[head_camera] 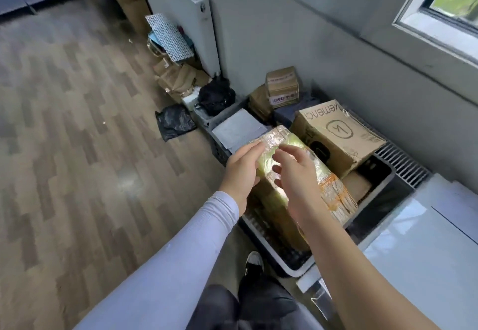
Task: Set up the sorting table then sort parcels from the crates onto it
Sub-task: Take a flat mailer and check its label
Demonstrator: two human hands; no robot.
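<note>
A long parcel point(333, 195) wrapped in clear tape and yellow-green film lies across the near dark crate point(289, 262) by the wall. My left hand point(241, 169) grips its left side, thumb on top. My right hand point(294, 177) hovers over the parcel's middle with fingers spread and relaxed, just above the wrap. A big cardboard box point(336, 133) sits in the same crate behind the parcel. A second grey crate point(219, 148) further left holds a flat grey-white parcel point(238, 127). The white table point(424, 241) is at the right edge.
Small cardboard boxes point(282, 86) are stacked against the wall behind the crates. Black bags point(216, 94) and crumpled brown paper point(178, 78) lie on the floor near a radiator point(181, 6). A floor vent grille point(403, 164) runs along the wall. Wooden floor spreads to the left.
</note>
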